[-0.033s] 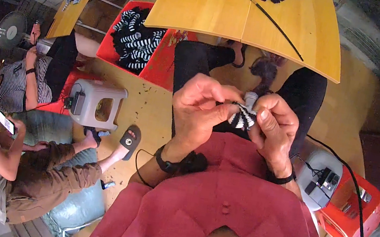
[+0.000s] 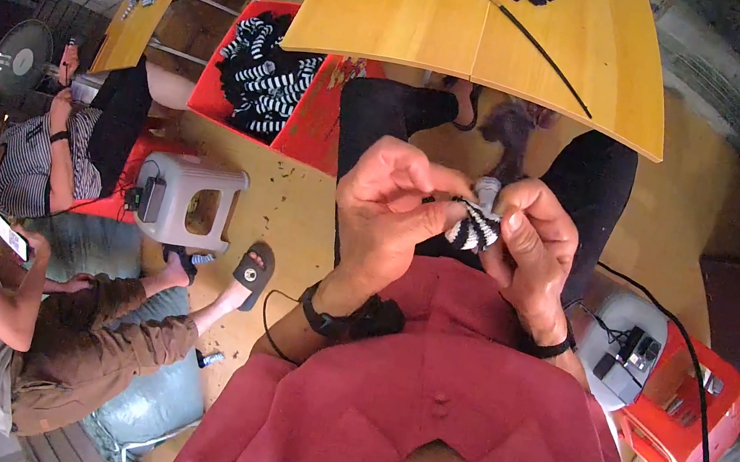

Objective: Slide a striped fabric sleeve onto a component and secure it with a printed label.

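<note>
Both hands up close in front of me — my left hand [image 2: 389, 210] and right hand [image 2: 532, 240] pinch the small black-and-white striped fabric piece [image 2: 473, 227] between them, its grey tip [image 2: 488, 190] pointing away, toward the yellow table [image 2: 407, 20].

Left hand lifted a touch

My left hand [image 2: 390, 203] has crept slightly upward — fingers now spread a little wider over the striped fabric piece [image 2: 473, 226], nothing else shifted.

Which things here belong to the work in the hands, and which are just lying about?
In hand: left hand and right hand both gripping the small black-and-white striped fabric piece.

Lying about: black stick on wooden table; red crate of striped pieces; grey stool.
</note>
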`<action>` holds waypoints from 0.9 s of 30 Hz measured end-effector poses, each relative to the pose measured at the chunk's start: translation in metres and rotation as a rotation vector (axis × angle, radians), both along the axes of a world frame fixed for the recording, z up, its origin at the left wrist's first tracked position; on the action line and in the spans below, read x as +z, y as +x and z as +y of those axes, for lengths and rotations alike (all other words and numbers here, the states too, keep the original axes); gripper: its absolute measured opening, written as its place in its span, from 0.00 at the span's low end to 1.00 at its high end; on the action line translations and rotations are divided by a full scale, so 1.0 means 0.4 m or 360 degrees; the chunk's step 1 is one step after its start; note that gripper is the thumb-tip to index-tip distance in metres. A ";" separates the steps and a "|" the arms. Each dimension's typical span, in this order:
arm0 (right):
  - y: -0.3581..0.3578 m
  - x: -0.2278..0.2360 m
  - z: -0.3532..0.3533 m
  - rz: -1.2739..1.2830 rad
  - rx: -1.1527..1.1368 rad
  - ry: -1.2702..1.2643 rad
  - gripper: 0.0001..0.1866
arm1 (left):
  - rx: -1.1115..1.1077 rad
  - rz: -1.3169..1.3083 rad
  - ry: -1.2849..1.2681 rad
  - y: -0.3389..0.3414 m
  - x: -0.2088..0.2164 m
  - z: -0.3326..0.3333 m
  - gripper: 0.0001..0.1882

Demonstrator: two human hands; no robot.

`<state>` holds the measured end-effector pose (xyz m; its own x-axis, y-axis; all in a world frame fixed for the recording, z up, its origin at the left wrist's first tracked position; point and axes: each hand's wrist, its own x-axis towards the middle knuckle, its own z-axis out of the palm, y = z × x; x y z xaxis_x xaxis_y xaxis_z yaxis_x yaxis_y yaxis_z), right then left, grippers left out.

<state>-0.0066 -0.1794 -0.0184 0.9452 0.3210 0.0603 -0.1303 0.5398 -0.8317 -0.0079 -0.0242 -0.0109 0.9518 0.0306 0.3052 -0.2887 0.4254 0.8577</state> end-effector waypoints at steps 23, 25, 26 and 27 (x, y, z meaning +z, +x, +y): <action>0.027 -0.014 0.029 0.0064 -0.0254 0.0177 0.06 | -0.0059 0.0286 0.0333 -0.002 -0.001 0.001 0.10; 0.026 -0.017 0.030 0.0045 -0.0243 0.0179 0.05 | -0.0018 0.0300 0.0194 0.000 -0.005 0.001 0.08; 0.023 -0.023 0.030 -0.0062 -0.0236 0.0157 0.05 | -0.0017 0.0298 0.0196 0.000 -0.006 0.001 0.08; 0.020 -0.026 0.028 -0.0169 -0.0230 0.0135 0.05 | 0.0014 0.0250 0.0194 0.000 -0.008 0.000 0.07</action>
